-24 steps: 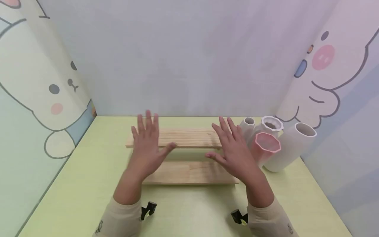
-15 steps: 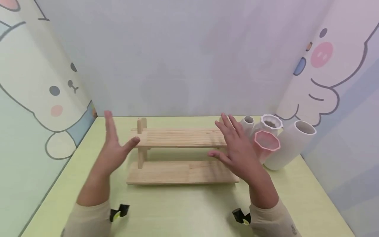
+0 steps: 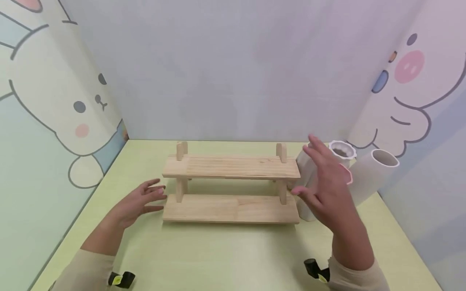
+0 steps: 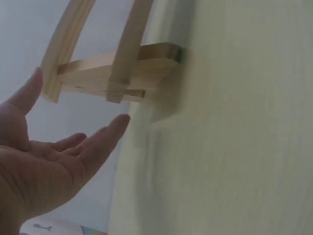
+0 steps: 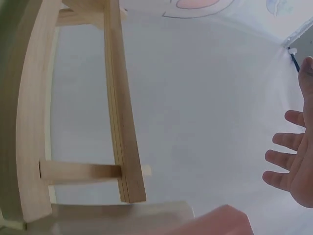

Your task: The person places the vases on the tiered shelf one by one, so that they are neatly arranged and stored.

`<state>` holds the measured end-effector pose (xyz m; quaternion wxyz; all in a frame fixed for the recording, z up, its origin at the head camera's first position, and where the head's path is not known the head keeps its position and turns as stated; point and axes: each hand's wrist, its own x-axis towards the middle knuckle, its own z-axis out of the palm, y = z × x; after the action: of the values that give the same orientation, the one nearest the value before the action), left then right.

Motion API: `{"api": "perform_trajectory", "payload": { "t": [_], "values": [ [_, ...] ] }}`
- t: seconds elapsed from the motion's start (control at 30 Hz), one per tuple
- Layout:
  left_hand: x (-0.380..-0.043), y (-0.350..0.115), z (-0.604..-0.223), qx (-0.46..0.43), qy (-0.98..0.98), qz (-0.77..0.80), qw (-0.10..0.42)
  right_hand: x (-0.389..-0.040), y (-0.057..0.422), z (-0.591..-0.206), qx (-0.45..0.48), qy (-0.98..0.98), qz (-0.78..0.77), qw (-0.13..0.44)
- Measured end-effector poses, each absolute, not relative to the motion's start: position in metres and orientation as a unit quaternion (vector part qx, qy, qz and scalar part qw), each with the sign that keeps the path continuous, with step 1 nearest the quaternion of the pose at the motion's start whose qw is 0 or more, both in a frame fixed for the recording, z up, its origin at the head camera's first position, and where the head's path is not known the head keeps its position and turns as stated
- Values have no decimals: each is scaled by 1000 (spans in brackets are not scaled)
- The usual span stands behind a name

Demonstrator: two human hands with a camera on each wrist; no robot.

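A two-tier wooden shelf (image 3: 233, 167) stands in the middle of the table. Beside its left end is my left hand (image 3: 138, 204), its fingers stretched towards the wood; in the left wrist view a gap shows between that hand (image 4: 54, 161) and the shelf (image 4: 93, 73). My right hand (image 3: 333, 190) is raised off the shelf's right end, holding nothing, with thumb spread and fingers extended. It partly hides a pink vase (image 3: 347, 173) and a narrow white vase (image 3: 305, 165). Spread fingers show on the right hand (image 5: 303, 156) at the right wrist view's edge.
A tall white vase (image 3: 375, 173) and a white vase with a scalloped rim (image 3: 342, 149) stand close together at the right. The pale yellow table (image 3: 218, 258) meets a plain back wall (image 3: 233, 81) and cartoon-printed side walls.
My left hand has moved left off the front of the shelf, then lowered towards its left end. The right hand has shifted right, across the vases. The camera view has shifted slightly.
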<state>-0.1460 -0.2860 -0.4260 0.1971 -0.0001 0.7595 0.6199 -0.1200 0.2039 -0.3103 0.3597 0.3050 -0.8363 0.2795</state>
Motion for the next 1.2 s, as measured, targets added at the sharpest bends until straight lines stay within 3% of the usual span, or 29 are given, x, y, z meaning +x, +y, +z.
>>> {"api": "perform_trajectory", "payload": {
  "t": [0.17,0.47,0.83,1.2],
  "values": [
    [-150,-282,-445,-25,737,627,252,-117,220,-308,303,-819,272,405],
    [-147,-279,-455,-52,740,616,266,-120,253,-315,242,-827,305,406],
    [-144,-272,-462,-60,736,622,262,-128,276,-351,98,-818,490,285],
    [-149,-268,-462,-38,721,635,275,-136,275,-373,15,-766,605,218]
  ]
}}
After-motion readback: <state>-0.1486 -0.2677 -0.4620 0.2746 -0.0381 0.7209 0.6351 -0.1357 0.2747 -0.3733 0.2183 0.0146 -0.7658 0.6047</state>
